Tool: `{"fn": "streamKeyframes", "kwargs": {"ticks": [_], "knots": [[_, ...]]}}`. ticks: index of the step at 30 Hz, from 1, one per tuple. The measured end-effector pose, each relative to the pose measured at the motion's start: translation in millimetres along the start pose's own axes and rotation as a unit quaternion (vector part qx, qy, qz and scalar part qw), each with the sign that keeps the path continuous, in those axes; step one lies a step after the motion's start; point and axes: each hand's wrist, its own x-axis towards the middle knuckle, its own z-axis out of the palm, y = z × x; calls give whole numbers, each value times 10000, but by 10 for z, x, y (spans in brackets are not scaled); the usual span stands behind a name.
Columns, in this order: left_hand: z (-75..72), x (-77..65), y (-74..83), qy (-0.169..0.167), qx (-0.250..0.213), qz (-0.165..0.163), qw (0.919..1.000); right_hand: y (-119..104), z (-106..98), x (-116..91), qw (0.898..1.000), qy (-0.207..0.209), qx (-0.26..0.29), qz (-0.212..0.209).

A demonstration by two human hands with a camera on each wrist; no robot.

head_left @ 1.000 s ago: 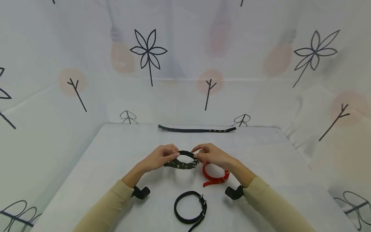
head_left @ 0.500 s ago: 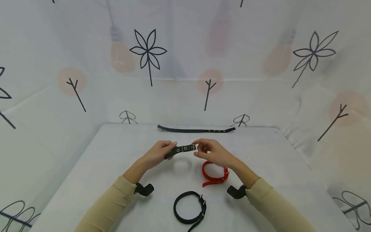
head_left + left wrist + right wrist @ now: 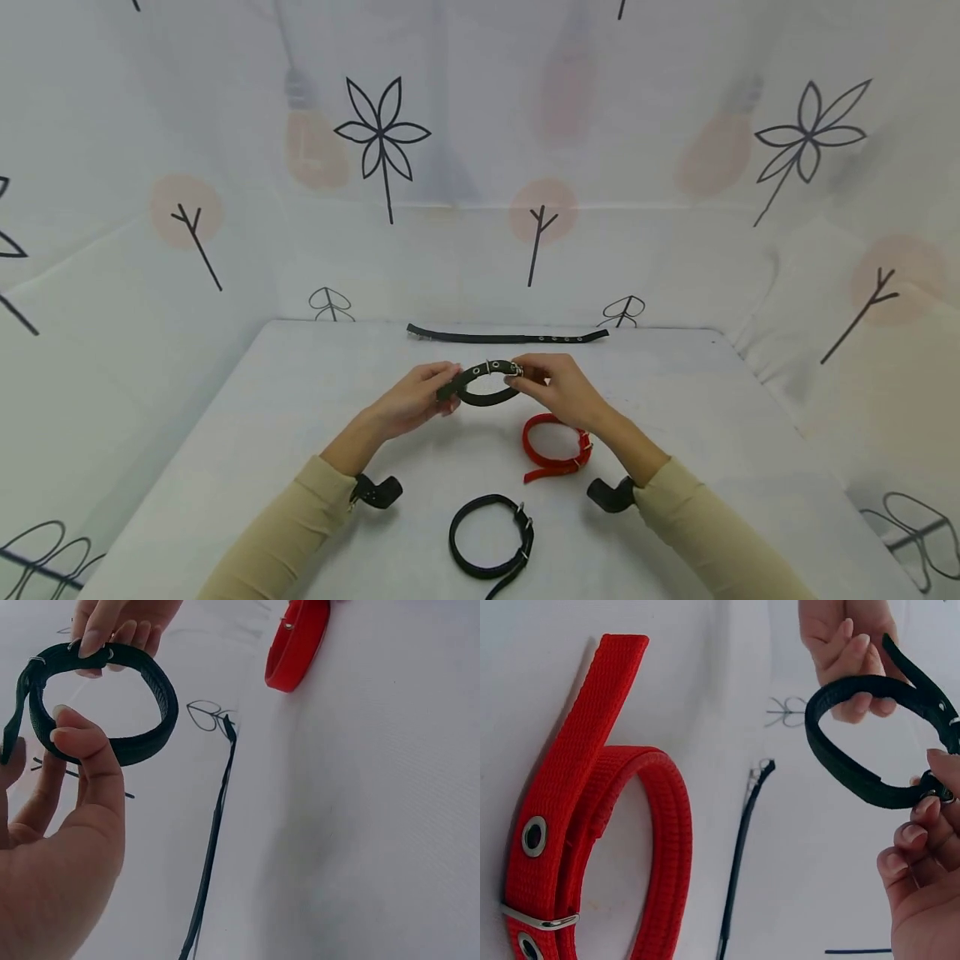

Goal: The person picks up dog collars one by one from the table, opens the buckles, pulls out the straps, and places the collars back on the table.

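A dark green collar [image 3: 486, 400] with metal eyelets is buckled into a loop and held up off the table between both hands. My left hand [image 3: 412, 404] grips it at the left, by the loose strap end. On the other side my right hand [image 3: 562, 387] pinches the band at the buckle. The left wrist view shows fingers of the left hand [image 3: 75, 832] around the band of the collar [image 3: 150, 746]. In the right wrist view, the right hand's [image 3: 930, 877] fingertips are on the buckle, partly covering it.
A red collar [image 3: 557, 462], looped, lies on the white table [image 3: 300, 533] below the right hand. Nearer sits a black looped collar [image 3: 487, 572]. Along the far edge a black collar [image 3: 510, 338] is stretched out straight. Printed white cloth [image 3: 465, 267] walls the table's back and sides.
The collar has been raised and turned, so its eyelet side now faces up at the far side. My right hand came off the buckle partway, then pinched it again.
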Motion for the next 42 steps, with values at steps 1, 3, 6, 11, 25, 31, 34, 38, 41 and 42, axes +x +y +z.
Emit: {"fn": "streamKeyframes", "kwargs": {"ticks": [1,3,6,11,25,31,34,38,41,42], "knots": [[-7,-2,-1,-44,-63,63,10000,6,-14,-2,9999,-19,110,132],[-21,-13,-4,-207,-136,264,9993,30,-39,-5,9986,-37,331,401],[-20,-18,-18,-272,162,592,9977,51,-66,-4,9952,-65,601,769],[28,10,-48,264,1520,1117,9817,41,-81,-4,9919,-115,752,1014],[53,7,-34,575,2165,1238,9667,38,-113,35,9963,-302,308,747],[42,13,-15,481,2301,1173,9649,-20,-156,100,9998,25,-195,91],[40,12,-11,381,2315,1098,9659,-49,-168,125,9997,-11,-227,-54],[44,13,-7,281,2261,1053,9680,-76,-184,131,9998,-147,-107,37],[49,20,-7,276,2229,1047,9688,-86,-188,127,9997,-176,52,181],[53,26,-8,278,2218,1056,9690,-87,-186,125,9995,-171,116,218]]}}
